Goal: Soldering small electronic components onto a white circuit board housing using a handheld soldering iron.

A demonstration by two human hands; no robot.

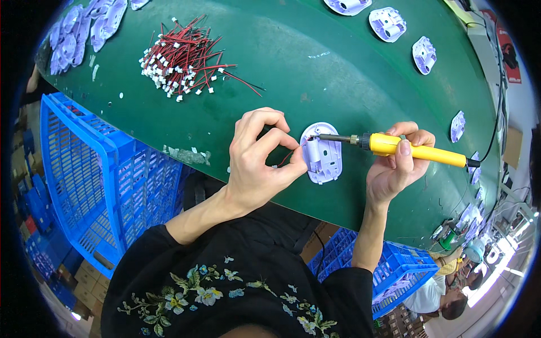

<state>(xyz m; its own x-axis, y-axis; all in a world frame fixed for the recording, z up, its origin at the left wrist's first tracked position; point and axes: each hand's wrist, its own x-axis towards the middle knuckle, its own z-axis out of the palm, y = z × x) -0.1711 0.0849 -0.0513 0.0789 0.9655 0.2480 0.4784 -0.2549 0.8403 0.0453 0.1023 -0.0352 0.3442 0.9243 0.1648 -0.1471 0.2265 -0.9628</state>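
A pale lilac plastic housing [324, 163] lies on the green table in front of me. My right hand [394, 169] is closed around the yellow handle of a soldering iron [442, 155]. The iron's tip points left and meets the upper left part of the housing. My left hand [253, 158] pinches thumb and forefinger together at the housing's left edge. From that pinch runs a thin red wire [286, 158], whose end is hidden by my fingers.
A pile of red and black wires with white connectors [183, 59] lies at the far left. Beyond it are stacked lilac housings [70, 39]. More housings [387, 24] are spread along the right. Blue crates [107, 169] stand below the table edge. A person [434, 296] sits at lower right.
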